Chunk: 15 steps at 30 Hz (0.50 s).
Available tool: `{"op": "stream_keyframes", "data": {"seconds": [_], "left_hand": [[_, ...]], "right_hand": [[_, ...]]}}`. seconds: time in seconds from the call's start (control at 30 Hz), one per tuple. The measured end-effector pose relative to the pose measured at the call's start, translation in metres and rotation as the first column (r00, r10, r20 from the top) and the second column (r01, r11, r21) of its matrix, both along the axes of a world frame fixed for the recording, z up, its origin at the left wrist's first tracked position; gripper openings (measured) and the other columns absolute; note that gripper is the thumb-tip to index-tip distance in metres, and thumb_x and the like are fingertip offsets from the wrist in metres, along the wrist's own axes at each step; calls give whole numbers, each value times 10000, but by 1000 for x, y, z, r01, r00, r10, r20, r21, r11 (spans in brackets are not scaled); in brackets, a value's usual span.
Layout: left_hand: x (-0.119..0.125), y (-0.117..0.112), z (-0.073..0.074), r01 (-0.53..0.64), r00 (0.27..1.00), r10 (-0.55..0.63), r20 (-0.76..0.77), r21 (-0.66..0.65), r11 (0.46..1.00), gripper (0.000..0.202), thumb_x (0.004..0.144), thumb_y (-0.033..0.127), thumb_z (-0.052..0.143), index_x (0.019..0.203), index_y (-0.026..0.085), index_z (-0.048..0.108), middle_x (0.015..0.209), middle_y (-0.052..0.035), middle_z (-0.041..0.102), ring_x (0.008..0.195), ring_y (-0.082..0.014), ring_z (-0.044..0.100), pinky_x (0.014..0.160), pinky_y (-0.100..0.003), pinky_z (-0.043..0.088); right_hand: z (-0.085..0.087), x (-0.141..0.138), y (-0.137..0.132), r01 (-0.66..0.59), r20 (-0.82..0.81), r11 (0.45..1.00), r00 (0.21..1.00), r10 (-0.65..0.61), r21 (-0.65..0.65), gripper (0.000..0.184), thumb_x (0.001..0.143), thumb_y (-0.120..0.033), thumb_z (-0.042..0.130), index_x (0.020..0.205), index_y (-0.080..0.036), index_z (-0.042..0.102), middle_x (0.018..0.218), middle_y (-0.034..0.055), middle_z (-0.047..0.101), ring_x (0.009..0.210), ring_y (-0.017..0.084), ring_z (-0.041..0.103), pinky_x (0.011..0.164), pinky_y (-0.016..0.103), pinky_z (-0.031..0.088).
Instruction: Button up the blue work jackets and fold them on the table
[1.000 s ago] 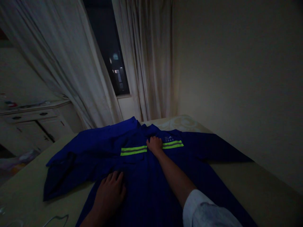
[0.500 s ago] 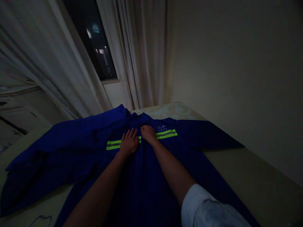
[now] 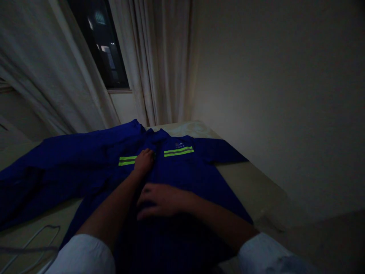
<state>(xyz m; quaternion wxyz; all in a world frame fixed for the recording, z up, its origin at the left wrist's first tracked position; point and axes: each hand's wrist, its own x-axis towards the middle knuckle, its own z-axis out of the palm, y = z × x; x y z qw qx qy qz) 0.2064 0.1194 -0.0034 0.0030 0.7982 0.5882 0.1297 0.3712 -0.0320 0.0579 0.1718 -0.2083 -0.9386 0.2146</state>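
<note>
A dark blue work jacket (image 3: 182,179) with yellow-green reflective stripes (image 3: 179,152) lies spread out, front up, its sleeves out to both sides. A small pale logo sits above the right-hand stripe. My left hand (image 3: 144,161) is at the front opening beside the left-hand stripe, its fingers curled in on the cloth. Nearer to me, my right hand (image 3: 162,199) is over the middle of the jacket, thumb and fingers apart, with nothing in it. Slight blur covers it, and I cannot tell whether it touches the cloth.
Beneath the jacket is a bed-like surface with a pale cover (image 3: 236,173). A thin light cable (image 3: 42,228) loops at the lower left. Long curtains (image 3: 168,64) hang around a dark window (image 3: 104,49) at the back. A plain wall (image 3: 270,95) stands to the right.
My right hand has left the front opening and come down toward me, its fingers now apart. My left hand has gone from lying flat to curled fingers. The view has shifted to the right.
</note>
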Motion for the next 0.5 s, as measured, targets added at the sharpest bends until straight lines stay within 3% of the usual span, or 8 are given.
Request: {"op": "stream_keyframes", "data": {"seconds": [0.03, 0.1, 0.17, 0.27, 0.3, 0.37, 0.43, 0.5], "left_hand": [[2, -7, 3, 7, 1000, -7, 3, -14, 1000, 453, 933, 116, 399, 1267, 151, 704, 1286, -177, 692, 1208, -301, 620, 1013, -404, 482], [7, -32, 7, 23, 1000, -22, 6, -39, 999, 558, 893, 67, 418, 1411, 109, 620, 1446, -191, 620, 1303, -309, 583, 1093, -424, 443], [11, -76, 11, 44, 999, -43, 25, -34, 998, 655, 889, 59, 415, 1539, 86, 487, 1589, -191, 497, 1407, -320, 510, 1174, -453, 381], [12, -180, 16, 156, 962, -154, 226, 9, 988, 581, 979, 170, 379, 1552, 140, 469, 1575, -147, 514, 1418, -295, 501, 1183, -433, 397], [11, -222, 15, 220, 917, -205, 343, -3, 976, 514, 1007, 230, 382, 1497, 202, 534, 1485, -110, 596, 1348, -266, 562, 1143, -401, 442], [9, -307, 7, 336, 799, -236, 553, -85, 938, 356, 1011, 265, 394, 1165, 273, 716, 1121, -67, 737, 1050, -227, 685, 942, -350, 540], [7, -377, -12, 483, 706, -212, 676, -240, 842, 327, 984, 281, 425, 849, 281, 723, 843, -55, 713, 802, -212, 673, 751, -334, 538], [4, -423, -42, 464, 663, -36, 748, -372, 804, 321, 927, 302, 453, 712, 264, 690, 773, -59, 688, 757, -215, 653, 733, -345, 521]], "right_hand": [[-8, 8, -40, -76, 39, 997, 996, 75, 23, 364, 978, -534, 683, 1190, -243, 731, 1244, 46, 714, 1056, 154, 686, 921, 250, 503], [-27, 31, -112, -36, 73, 993, 997, 28, 114, 417, 953, -581, 690, 1227, -268, 712, 1372, 69, 675, 1209, 219, 648, 1018, 340, 495], [-47, 55, -167, 187, 23, 967, 981, -194, 174, 447, 937, -609, 696, 1238, -280, 691, 1486, 88, 608, 1336, 276, 571, 1094, 427, 465], [-77, 73, -219, 563, -141, 814, 825, -547, 144, 327, 924, -543, 729, 1116, -279, 696, 1377, 110, 661, 1237, 321, 605, 1002, 484, 510], [-86, 73, -230, 637, -187, 762, 768, -613, 119, 280, 917, -514, 736, 1054, -275, 693, 1252, 114, 698, 1136, 321, 634, 925, 476, 528], [-103, 66, -247, 707, -242, 701, 700, -672, 95, 257, 906, -511, 728, 958, -266, 670, 993, 101, 695, 936, 301, 637, 800, 449, 519], [-116, 56, -259, 697, -217, 706, 713, -666, 124, 319, 893, -574, 707, 923, -262, 647, 869, 78, 651, 839, 285, 600, 759, 440, 491], [-125, 48, -266, 658, -125, 732, 753, -646, 178, 385, 870, -620, 715, 981, -257, 647, 920, 81, 655, 868, 290, 585, 789, 450, 477]]}}
